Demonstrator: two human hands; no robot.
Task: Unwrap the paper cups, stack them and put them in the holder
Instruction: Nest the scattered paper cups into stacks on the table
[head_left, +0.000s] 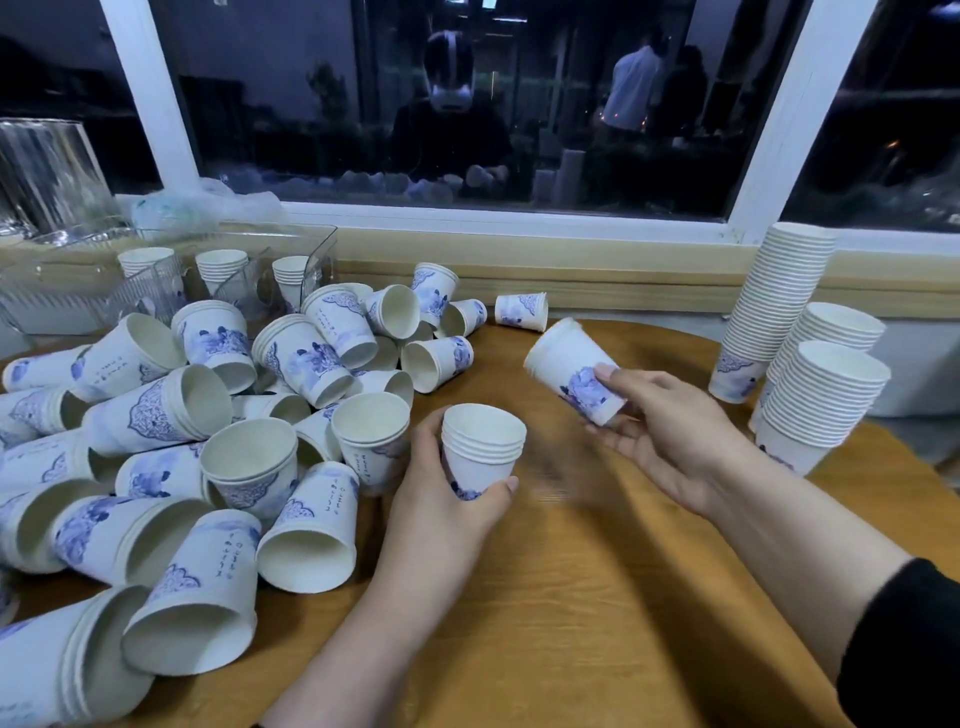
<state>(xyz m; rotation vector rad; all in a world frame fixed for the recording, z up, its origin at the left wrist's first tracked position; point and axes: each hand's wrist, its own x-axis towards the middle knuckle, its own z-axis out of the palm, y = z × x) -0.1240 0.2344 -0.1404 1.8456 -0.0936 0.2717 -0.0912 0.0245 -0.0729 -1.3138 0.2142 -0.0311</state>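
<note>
Now nesting a loose cup into the short stack in hand

Seen from the head camera, the left hand (441, 499) curls round a short stack of cups (480, 449), held upright with its mouth open, while the right hand (660, 431) pinches a single paper cup (571, 371) near its base, tilted with the rim pointing away and up (it is blurred, so likely moving). To do this well, I judge the cup should be turned base-down, lined up over the stack's mouth and pressed in squarely. A heap of loose cups (208, 431) crowds the wooden table (597, 597) at left, touching the left hand's side; tall finished stacks (810, 364) stand at right, well apart. The clear holder (228, 270) at the back left already has some cups in it, and the heap lies between it and the hands.
</note>
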